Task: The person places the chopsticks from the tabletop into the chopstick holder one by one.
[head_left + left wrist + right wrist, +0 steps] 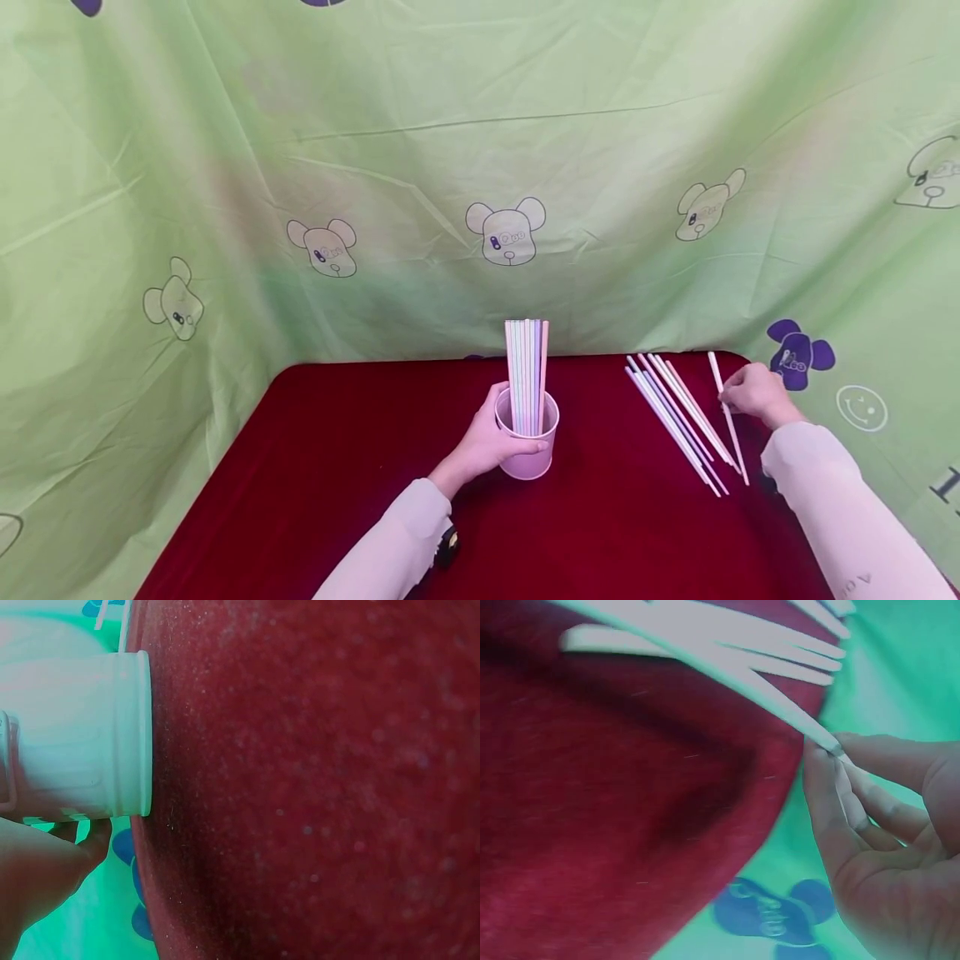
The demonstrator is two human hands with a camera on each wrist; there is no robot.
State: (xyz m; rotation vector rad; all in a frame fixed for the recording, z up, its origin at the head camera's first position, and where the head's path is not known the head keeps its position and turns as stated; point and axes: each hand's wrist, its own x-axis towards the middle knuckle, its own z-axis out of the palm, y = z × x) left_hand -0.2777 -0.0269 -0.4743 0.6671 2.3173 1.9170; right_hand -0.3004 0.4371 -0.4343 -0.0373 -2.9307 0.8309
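Observation:
My left hand (491, 437) grips a pale pink cup (527, 467) on the table, fingers and thumb curled round its side. Several pastel straws (527, 375) stand upright in a bundle inside it. In the left wrist view the cup (82, 742) appears sideways, its base edge by the red cloth. At the right side my right hand (753, 393) pinches one pale straw (737, 442) between thumb and fingers. The right wrist view shows this straw (757, 690) crossing over others, with the right hand (885, 817) at one end of it.
More loose straws (675, 417) in white, pink and lilac lie slantwise on the dark red tablecloth (360, 467), left of my right hand. A green curtain (420, 283) printed with bear heads hangs behind the table and along both sides.

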